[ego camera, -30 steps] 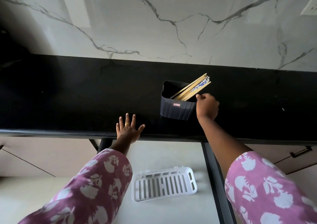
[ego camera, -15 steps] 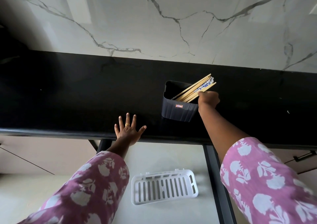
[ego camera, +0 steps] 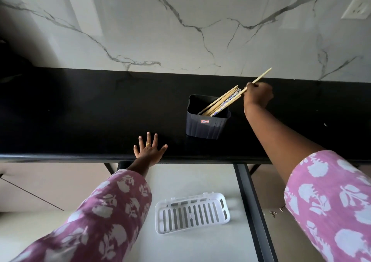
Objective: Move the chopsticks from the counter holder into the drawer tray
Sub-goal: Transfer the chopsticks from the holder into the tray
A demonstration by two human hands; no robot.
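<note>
- Our right hand (ego camera: 258, 93) was down at the side of the holder a moment ago — now it is higher and farther right, up past the holder's top corner.
- Its fingers (ego camera: 249, 85) are pressed together around one chopstick (ego camera: 263, 74). That stick has slid partway out, and its far tip now pokes up over the white marble wall (ego camera: 180, 30).
- The other chopsticks (ego camera: 219, 103) are in the dark holder (ego camera: 206, 125), leaning to the right as before. Some are plain wood and some have a blue and white pattern.
- The holder stands in the same spot on the black surface (ego camera: 80, 111).
- Our left hand (ego camera: 149, 150) has not moved. It lies flat near the front edge of the surface with its fingers (ego camera: 148, 137) spread wide and holding nothing. There is a gold ring (ego camera: 148, 144) on one finger.
- The white tray (ego camera: 192, 212) lies in the open drawer (ego camera: 180, 245) below, just as before, with no chopsticks in it.
- The holder has a small red and white label (ego camera: 204, 121) on its front — the letters are too small for us to read.
- Our sleeves (ego camera: 331, 201) are pink with white flowers.
- A white wall plug plate (ego camera: 356, 9) shows at the top right.
</note>
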